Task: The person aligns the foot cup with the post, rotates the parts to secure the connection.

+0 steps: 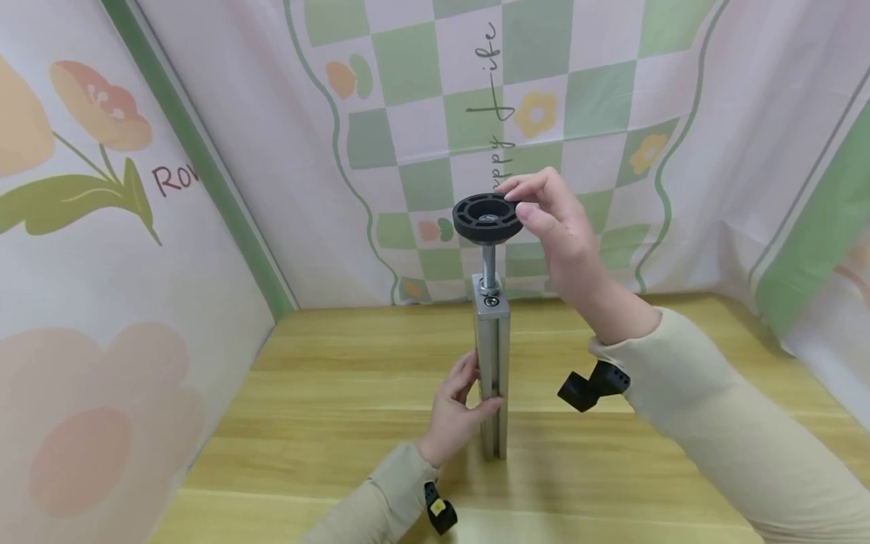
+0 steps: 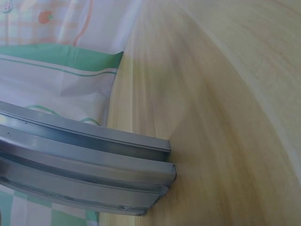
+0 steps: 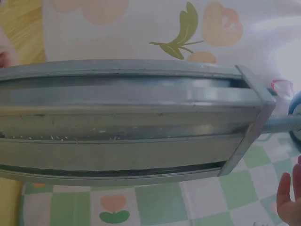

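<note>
A grey aluminium profile (image 1: pixel 492 378) stands upright on the wooden table, with a plate bolted across its top. From that plate rises a threaded rod carrying a black round levelling foot (image 1: pixel 469 227), disc upward. My left hand (image 1: pixel 454 412) grips the profile's lower part, thumb on the near side. My right hand (image 1: pixel 557 219) holds the foot's right rim between thumb and fingers. In the left wrist view the profile's lower end (image 2: pixel 117 165) meets the table. The right wrist view shows the profile (image 3: pixel 127 117) lying across the picture, and fingers (image 3: pixel 285 197) below the foot.
The wooden table (image 1: pixel 326 370) reaches back to a patterned curtain (image 1: pixel 408 45) with green checks and flowers. Another flowered curtain (image 1: pixel 81 287) borders the left side. Black wrist cameras (image 1: pixel 591 385) are strapped to both sleeves.
</note>
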Action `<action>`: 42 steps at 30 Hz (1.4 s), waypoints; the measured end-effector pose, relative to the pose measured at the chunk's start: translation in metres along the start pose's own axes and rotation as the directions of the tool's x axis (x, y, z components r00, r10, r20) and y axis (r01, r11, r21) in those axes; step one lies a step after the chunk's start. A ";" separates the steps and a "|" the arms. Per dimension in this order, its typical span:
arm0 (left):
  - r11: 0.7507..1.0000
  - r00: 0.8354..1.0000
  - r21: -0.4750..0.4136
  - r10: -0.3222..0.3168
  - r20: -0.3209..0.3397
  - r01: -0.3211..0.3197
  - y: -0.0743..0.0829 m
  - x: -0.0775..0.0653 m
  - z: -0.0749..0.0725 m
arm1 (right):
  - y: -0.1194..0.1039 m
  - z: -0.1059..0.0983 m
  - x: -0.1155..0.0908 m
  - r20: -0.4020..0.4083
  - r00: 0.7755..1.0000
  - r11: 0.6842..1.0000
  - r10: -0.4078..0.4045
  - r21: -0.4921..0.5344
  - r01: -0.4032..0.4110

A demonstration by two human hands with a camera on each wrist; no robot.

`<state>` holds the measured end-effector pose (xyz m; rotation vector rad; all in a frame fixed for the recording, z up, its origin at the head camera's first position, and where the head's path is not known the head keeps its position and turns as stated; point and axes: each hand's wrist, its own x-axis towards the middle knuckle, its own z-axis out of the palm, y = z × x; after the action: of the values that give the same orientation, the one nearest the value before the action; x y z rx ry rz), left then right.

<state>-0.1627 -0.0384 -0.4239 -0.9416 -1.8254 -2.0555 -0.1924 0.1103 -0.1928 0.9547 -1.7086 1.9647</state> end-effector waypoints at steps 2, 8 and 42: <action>1.000 1.000 0.003 0.006 0.000 -0.006 0.000 0.000 0.000 | 0.003 -0.004 0.004 0.060 0.997 0.992 0.044 0.113 -0.050; 1.000 1.000 0.012 -0.002 0.003 0.002 0.000 0.001 0.000 | 0.015 -0.015 0.012 0.320 0.941 0.926 0.107 0.312 -0.212; 1.000 1.000 -0.003 0.001 0.003 -0.001 -0.001 0.002 0.000 | 0.010 -0.016 0.004 0.251 0.964 0.968 0.088 0.208 -0.142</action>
<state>-0.1644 -0.0377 -0.4232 -0.9462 -1.8241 -2.0576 -0.2062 0.1231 -0.1975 1.2429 -1.7270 2.2343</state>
